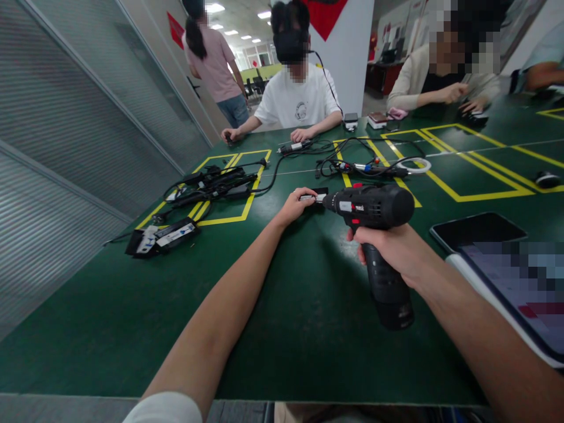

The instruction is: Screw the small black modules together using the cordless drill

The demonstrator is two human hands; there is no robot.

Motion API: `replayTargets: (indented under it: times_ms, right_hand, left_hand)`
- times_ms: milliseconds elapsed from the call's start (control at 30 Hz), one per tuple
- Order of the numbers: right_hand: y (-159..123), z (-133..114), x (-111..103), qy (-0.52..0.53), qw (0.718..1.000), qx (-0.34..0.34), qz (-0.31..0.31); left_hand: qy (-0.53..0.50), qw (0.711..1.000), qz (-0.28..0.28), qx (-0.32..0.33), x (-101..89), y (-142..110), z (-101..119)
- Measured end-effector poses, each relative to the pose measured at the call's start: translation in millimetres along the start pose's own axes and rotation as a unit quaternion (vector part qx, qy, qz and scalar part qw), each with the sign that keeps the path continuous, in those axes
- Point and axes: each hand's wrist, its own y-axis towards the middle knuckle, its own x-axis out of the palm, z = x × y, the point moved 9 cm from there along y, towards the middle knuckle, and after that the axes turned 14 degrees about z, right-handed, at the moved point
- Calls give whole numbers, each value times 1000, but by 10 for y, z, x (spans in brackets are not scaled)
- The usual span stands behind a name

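Observation:
My right hand (394, 249) is wrapped round the grip of a black cordless drill (374, 207), held sideways over the green table (282, 317) with its nose pointing left. My left hand (295, 205) is closed in a pinch on the small silver bit (308, 198) at the drill's chuck. A small flat black part (321, 191) lies on the table just behind the bit. Both forearms reach in from the near edge.
Black adapters and cables (215, 185) lie in a yellow-taped box at the left, with black cases (163, 236) nearer. More cables and a white ring (374, 167) are ahead. A tablet (506, 270) sits at the right. Other people sit across the table.

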Motion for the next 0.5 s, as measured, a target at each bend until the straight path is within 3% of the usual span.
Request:
replayTargets:
  times_ms: [500]
  right_hand:
    - [46,73,51,-1,1000,7,-6]
  left_hand:
    - [-5,1000,-9,-7,12,3,-3]
